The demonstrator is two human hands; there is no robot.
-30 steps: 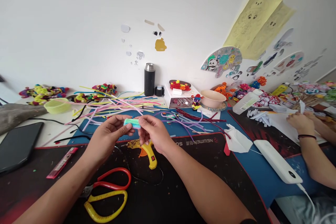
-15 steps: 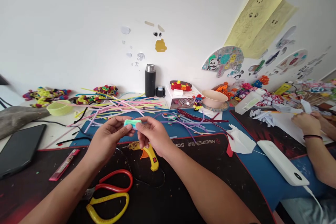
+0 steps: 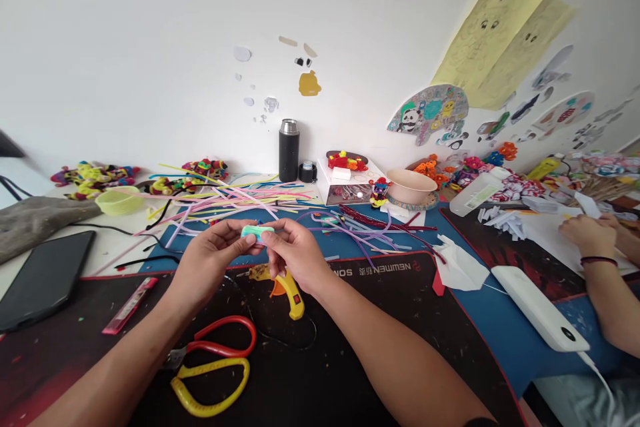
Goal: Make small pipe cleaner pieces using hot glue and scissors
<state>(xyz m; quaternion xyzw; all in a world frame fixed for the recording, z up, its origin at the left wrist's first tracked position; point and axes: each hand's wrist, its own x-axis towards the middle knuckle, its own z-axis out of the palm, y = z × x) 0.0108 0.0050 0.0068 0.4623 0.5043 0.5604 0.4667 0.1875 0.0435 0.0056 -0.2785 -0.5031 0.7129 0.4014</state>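
Observation:
Between my two hands is a small oblong fuzzy piece (image 3: pixel 257 232) with pale green, blue and lavender bands, apparently pipe cleaners. My left hand (image 3: pixel 213 250) pinches its left end with thumb and fingers. At the right end, the thumb and fingers of my right hand (image 3: pixel 297 252) are closed on it. The fingertips hide its far side. Just below my right hand a yellow hot glue gun (image 3: pixel 293 297) lies on the black mat, its nozzle pointing left. Nearer me rest scissors (image 3: pixel 220 350) with one red and one yellow handle, the blades partly behind my left forearm.
Loose pipe cleaners (image 3: pixel 240 197) spread behind my hands. A black phone (image 3: pixel 45 277) and pink narrow case (image 3: pixel 130 307) lie left. At the back stand a black thermos (image 3: pixel 289 153) and beige bowl (image 3: pixel 411 188). Right are a white power bank (image 3: pixel 537 310) and another person's hand (image 3: pixel 585 237).
The view has shifted slightly, so the table's things appear a little farther right. Both my hands keep hold of the fuzzy piece, which appears tilted slightly differently than a second ago.

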